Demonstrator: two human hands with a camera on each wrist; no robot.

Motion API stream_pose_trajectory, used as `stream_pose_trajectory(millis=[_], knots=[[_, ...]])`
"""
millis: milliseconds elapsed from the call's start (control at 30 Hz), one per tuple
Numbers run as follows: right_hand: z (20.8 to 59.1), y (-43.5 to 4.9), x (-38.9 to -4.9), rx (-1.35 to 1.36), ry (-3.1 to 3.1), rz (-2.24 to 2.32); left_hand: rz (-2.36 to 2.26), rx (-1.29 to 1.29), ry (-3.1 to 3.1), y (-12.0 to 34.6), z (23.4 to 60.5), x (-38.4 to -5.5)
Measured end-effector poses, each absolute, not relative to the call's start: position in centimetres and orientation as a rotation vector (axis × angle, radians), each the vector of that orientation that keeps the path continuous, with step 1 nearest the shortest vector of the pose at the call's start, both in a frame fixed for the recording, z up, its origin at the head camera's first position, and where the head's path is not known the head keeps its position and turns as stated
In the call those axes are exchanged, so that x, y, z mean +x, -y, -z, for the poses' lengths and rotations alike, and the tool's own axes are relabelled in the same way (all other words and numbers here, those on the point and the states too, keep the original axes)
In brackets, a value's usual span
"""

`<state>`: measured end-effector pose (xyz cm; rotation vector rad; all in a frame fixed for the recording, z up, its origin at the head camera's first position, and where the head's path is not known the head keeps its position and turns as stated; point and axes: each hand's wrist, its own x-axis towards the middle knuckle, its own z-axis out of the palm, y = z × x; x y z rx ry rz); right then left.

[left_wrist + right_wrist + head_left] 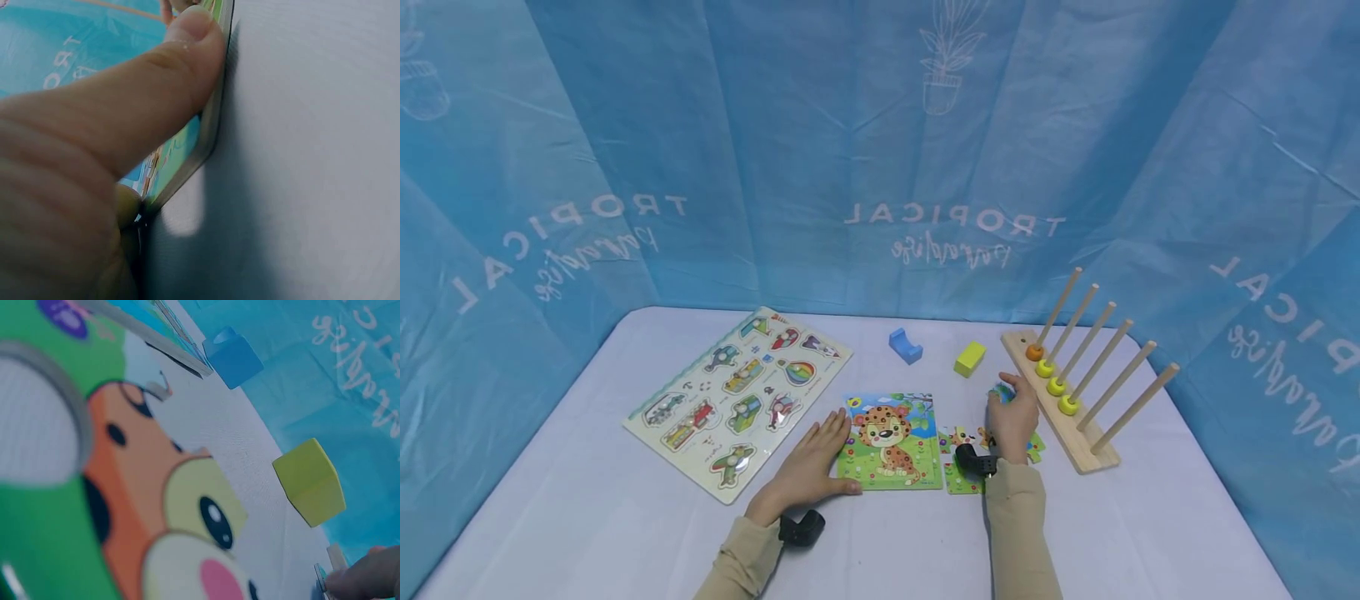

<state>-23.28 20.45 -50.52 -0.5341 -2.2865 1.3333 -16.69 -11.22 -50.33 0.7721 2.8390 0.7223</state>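
Observation:
A square leopard-cub puzzle board (pixel 889 442) lies flat on the white table. My left hand (pixel 808 462) rests against its left side, fingers stretched along that edge and thumb on the lower edge; the left wrist view shows the thumb (pixel 169 69) over the board's rim. To the right of the board, my right hand (pixel 1017 417) pinches a blue-green puzzle piece (pixel 1002 393), partly hidden by the fingers. Loose puzzle pieces (pixel 962 479) lie under and beside the right wrist, some covered by it. Close up in the right wrist view are joined pieces (pixel 125 506) with part of a leopard face.
A vehicle peg puzzle (pixel 700 442) lies at the left. Toward the back are a blue curved block (pixel 906 347) and a yellow block (pixel 970 359). A wooden rack (pixel 1060 417) with upright pegs and several beads stands right of my right hand. Blue curtains surround the table.

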Motion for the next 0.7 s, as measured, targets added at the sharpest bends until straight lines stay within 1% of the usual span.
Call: stream_pose_trajectory(millis=[233,500,700], knots=[[50.7,-20.6,-23.4,-0.519,2.359,-1.253,-0.73,0.77,-2.838,11.2,50.3,-16.7],[50.8,-20.0,-23.6,-0.519,2.423,-1.33,-0.718,0.776,-2.842,11.2,50.2,-16.6],[50.6,-19.0,-23.6,-0.373,2.468,-1.374,-0.714,0.78,-2.848,11.1,50.3,-16.7]])
